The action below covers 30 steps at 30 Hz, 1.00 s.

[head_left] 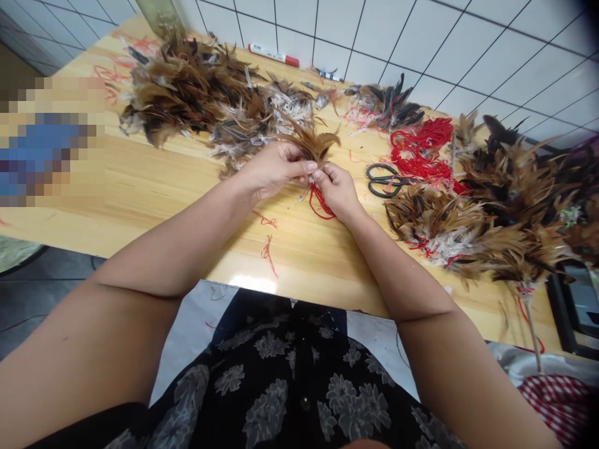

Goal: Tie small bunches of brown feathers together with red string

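Observation:
Over the middle of the table, my left hand pinches a small bunch of brown feathers near its quill end, the tips fanning up and away. My right hand meets it there, thumb and fingers closed on red string at the base of the bunch. A loop of that string hangs below the fingers. Where string and quills meet is partly covered by my fingertips. Right of my hands lie black-handled scissors, beside a tangled heap of red string.
Large feather piles lie at the back left and right. Along the tiled wall are a red-and-white marker and a blue-and-white one. Red string scraps lie near the front edge. A feather-topped stick overhangs the right side.

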Tool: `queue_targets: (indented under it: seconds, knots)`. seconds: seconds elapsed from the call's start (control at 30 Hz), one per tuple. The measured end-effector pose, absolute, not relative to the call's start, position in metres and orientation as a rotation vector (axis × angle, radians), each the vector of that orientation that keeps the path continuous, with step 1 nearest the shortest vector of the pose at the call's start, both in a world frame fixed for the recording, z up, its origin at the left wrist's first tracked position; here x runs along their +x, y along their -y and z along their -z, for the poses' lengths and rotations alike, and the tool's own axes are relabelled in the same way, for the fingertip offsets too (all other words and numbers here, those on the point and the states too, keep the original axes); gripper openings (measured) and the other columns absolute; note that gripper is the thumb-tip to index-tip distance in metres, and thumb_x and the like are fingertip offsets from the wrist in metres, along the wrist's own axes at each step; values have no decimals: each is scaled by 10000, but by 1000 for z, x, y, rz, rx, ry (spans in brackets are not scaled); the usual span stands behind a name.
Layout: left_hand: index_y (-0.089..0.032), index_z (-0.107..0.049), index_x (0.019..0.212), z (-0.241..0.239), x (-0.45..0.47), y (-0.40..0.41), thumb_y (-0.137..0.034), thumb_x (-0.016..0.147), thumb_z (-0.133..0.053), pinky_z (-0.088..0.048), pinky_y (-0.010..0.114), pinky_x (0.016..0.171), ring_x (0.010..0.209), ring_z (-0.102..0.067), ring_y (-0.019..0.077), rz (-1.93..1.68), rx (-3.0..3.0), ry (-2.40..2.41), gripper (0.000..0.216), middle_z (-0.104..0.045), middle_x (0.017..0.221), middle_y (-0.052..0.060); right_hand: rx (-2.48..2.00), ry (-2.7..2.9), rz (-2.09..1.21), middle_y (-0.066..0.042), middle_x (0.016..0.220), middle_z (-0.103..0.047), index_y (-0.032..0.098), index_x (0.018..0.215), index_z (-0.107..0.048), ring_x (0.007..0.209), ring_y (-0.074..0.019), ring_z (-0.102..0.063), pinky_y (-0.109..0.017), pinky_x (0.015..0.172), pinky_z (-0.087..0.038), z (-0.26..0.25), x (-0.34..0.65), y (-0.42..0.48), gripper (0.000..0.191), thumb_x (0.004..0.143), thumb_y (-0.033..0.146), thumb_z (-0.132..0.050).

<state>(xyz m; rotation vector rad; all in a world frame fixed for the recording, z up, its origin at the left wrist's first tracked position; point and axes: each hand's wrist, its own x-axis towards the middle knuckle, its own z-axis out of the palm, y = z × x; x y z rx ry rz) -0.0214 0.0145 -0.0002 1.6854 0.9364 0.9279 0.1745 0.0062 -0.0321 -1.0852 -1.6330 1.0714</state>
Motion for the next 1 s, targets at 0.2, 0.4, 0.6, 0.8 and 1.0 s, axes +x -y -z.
queue_targets:
  seconds: [0.2,0.4,0.6,0.8,1.0]
  knots:
    - [-179,-749,996,3,-23,-18,-566,1087,-907,-653,386,804,875,-792,256,-943,1698,-904,428,-767,898,80,-1027,1528,-1202,-16,869,-759,248,826,-668,909,-188,-683,-326,933,-600,31,170,-2,592,931,786,-892]
    - [-144,-736,774,-15,-20,-14,-302,1106,-952,-575,222,707,674,-653,113,-1005,1038,-743,427,-736,750,37,-917,1518,-1215,-21,930,-757,225,938,-695,927,-176,-686,-331,915,-614,34,174,-4,766,807,957,-875]
    - [-143,-701,695,-28,-13,-7,-192,1128,-925,-531,177,624,592,-627,94,-997,847,-770,491,-671,656,13,-897,1572,-1188,-31,939,-770,231,917,-675,958,-188,-729,-334,911,-647,34,174,-7,736,821,929,-888]
    - [-145,-721,734,-26,-10,-5,-177,1152,-893,-552,176,635,611,-639,97,-973,858,-758,453,-684,659,16,-952,1588,-1136,-28,897,-738,231,879,-654,982,-198,-745,-335,901,-650,31,172,-4,712,850,908,-875]
    - [-136,-715,768,-28,-7,-1,-216,1098,-976,-560,156,618,627,-667,93,-980,834,-750,429,-692,689,3,-996,1581,-1083,-19,888,-755,228,880,-668,935,-180,-741,-329,889,-648,29,173,-2,699,907,910,-820]
